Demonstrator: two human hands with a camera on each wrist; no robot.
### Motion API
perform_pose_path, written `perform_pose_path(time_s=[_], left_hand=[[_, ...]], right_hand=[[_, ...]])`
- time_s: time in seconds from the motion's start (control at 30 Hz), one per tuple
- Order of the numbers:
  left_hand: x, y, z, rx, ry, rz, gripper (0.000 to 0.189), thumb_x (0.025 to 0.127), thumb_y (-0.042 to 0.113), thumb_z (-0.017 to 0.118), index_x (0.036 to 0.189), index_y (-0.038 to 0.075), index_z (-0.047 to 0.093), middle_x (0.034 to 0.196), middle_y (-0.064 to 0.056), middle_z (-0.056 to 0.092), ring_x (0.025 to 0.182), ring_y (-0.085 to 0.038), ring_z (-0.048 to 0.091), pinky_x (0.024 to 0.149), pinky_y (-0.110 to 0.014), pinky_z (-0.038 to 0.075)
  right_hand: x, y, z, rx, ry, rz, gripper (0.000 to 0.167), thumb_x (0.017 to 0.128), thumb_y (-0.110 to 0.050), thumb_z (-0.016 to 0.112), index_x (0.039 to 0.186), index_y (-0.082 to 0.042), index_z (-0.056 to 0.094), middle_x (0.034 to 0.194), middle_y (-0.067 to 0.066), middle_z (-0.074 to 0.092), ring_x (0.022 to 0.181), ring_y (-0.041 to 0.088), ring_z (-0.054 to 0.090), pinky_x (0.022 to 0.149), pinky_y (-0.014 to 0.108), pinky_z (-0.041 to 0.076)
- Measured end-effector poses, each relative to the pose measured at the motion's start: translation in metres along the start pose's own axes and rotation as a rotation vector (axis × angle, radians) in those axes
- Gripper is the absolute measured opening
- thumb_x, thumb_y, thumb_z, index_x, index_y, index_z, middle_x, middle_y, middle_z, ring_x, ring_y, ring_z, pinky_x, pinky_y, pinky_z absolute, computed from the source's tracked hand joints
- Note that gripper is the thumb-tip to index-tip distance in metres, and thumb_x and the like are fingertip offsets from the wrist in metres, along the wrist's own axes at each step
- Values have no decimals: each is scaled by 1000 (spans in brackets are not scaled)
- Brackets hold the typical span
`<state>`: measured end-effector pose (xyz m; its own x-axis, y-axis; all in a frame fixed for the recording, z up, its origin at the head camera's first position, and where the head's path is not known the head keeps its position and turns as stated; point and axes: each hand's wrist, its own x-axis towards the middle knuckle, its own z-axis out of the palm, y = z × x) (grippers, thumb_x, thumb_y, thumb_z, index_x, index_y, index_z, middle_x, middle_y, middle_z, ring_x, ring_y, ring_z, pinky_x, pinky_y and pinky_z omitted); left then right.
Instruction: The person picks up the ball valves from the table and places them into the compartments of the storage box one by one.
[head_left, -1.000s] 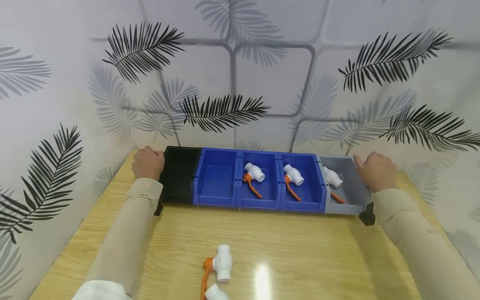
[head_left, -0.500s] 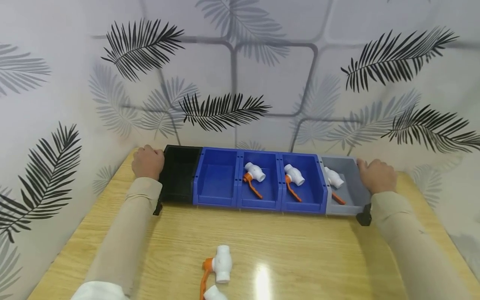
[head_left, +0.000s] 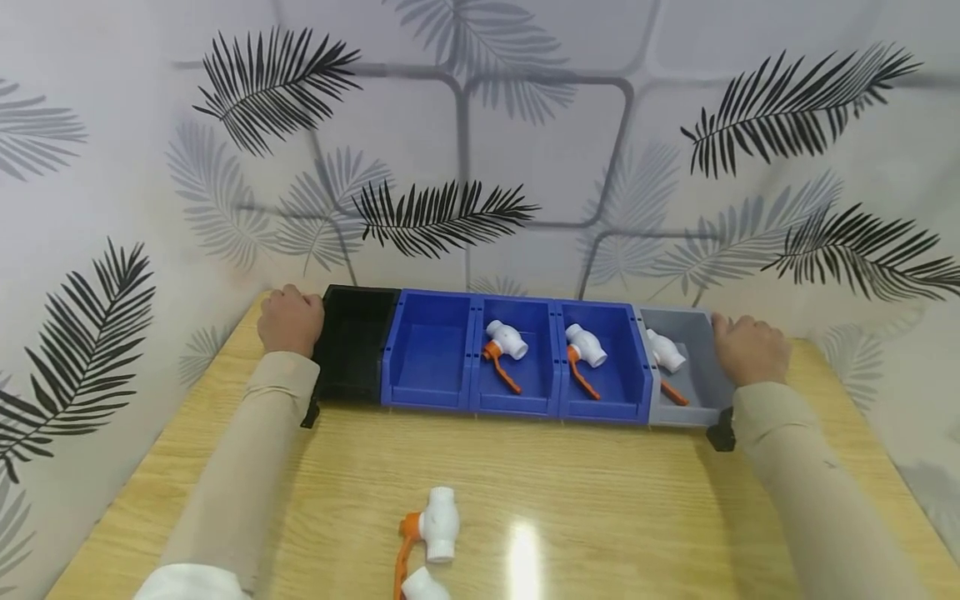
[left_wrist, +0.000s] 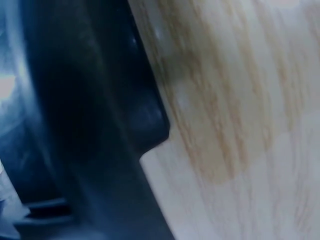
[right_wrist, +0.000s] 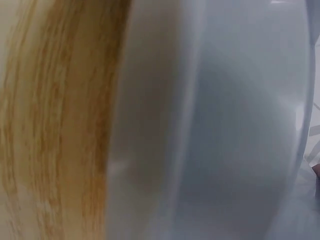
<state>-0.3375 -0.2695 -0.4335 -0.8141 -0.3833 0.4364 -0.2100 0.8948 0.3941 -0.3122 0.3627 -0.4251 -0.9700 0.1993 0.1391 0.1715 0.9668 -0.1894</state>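
Observation:
In the head view, a row of joined bins runs along the back of the table. My left hand [head_left: 291,321] grips the outer side of the black bin [head_left: 352,354] at the left end. At the other end my right hand [head_left: 750,350] holds the grey bin [head_left: 701,379] by its outer wall, thumb along the rim. Most fingertips are hidden. White ball valves with orange levers lie in the bins: one valve [head_left: 507,340] in the middle blue bin, another valve [head_left: 587,347] in the right blue bin, a third valve [head_left: 665,352] in the grey one.
The left blue bin [head_left: 431,358] holds nothing visible. On the wooden table [head_left: 600,492] in front lies one ball valve [head_left: 439,525], with part of another valve [head_left: 424,587] at the lower edge. A leaf-patterned wall [head_left: 540,167] stands close behind the bins.
The head view has shifted slightly. Both hands stay at the ends of the bin row, the right forearm a little further left. The valves keep their places in the bins.

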Motion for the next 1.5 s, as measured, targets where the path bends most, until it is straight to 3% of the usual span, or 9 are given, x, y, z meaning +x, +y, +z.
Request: perform_pose_path(time_s=[0.27, 0.43, 0.53, 0.7, 0.87, 0.97, 1.13, 1.37, 1.5], left_hand=[[-2, 2, -3, 0, 14, 38, 31, 87, 17, 39, 80, -10, 53, 81, -29, 53, 78, -47, 52, 62, -59, 43], [0, 2, -1, -1, 7, 106, 28, 88, 15, 39, 79, -8, 52, 78, -26, 51, 76, -46, 51, 63, -57, 42], [4, 3, 0, 27, 45, 224, 26, 88, 14, 40, 76, -6, 50, 75, -24, 51, 72, -44, 51, 58, -54, 42], [10, 4, -3, 81, 128, 523, 20, 87, 13, 46, 74, -2, 50, 70, -19, 51, 63, -39, 49, 51, -50, 42], [1, 9, -21, 2, 18, 678, 15, 87, 15, 48, 76, 5, 48, 67, -9, 46, 62, -29, 47, 54, -41, 41], [-16, 18, -41, -86, -119, 756, 11, 88, 16, 50, 80, 8, 50, 71, -5, 47, 66, -24, 46, 61, -36, 40], [-64, 25, -79, -198, -337, 869, 6, 89, 19, 54, 90, 13, 55, 81, 3, 51, 75, -14, 47, 68, -31, 42], [-136, 28, -110, -151, -421, 1161, 9, 87, 20, 59, 94, 14, 60, 87, 5, 55, 74, -9, 50, 66, -25, 46], [-173, 31, -124, -135, -569, 1211, 13, 88, 21, 60, 99, 17, 61, 93, 7, 56, 80, -8, 52, 72, -26, 47]], right_hand=[[-2, -3, -1, -25, 26, 4, 74, 98, -47, 17, 95, 18, 51, 93, 38, 52, 85, 53, 50, 70, 60, 38], [-1, -2, 1, -13, 43, 14, 72, 98, -45, 18, 93, 18, 52, 92, 38, 53, 84, 54, 50, 68, 60, 38], [0, -3, 1, -5, 52, 27, 71, 98, -44, 17, 93, 18, 52, 94, 38, 53, 85, 54, 50, 69, 60, 38], [0, -6, 2, -4, 37, 59, 69, 98, -42, 17, 94, 18, 52, 96, 40, 53, 86, 55, 50, 69, 60, 39], [-3, -8, 2, 7, 7, 82, 69, 98, -41, 17, 97, 18, 51, 99, 41, 52, 89, 56, 50, 70, 61, 39], [-2, -6, 2, 2, 16, 80, 71, 98, -42, 15, 96, 19, 51, 98, 41, 52, 87, 56, 50, 70, 61, 39], [0, -3, 3, 1, 30, 67, 71, 98, -41, 15, 90, 19, 52, 93, 42, 52, 83, 56, 51, 66, 60, 39], [0, -4, -4, -2, 13, 69, 75, 97, -43, 10, 95, 20, 50, 99, 42, 51, 87, 57, 48, 68, 61, 38], [-3, -7, -3, -2, -8, 82, 74, 97, -43, 10, 96, 20, 50, 99, 42, 51, 88, 58, 49, 66, 60, 39]])
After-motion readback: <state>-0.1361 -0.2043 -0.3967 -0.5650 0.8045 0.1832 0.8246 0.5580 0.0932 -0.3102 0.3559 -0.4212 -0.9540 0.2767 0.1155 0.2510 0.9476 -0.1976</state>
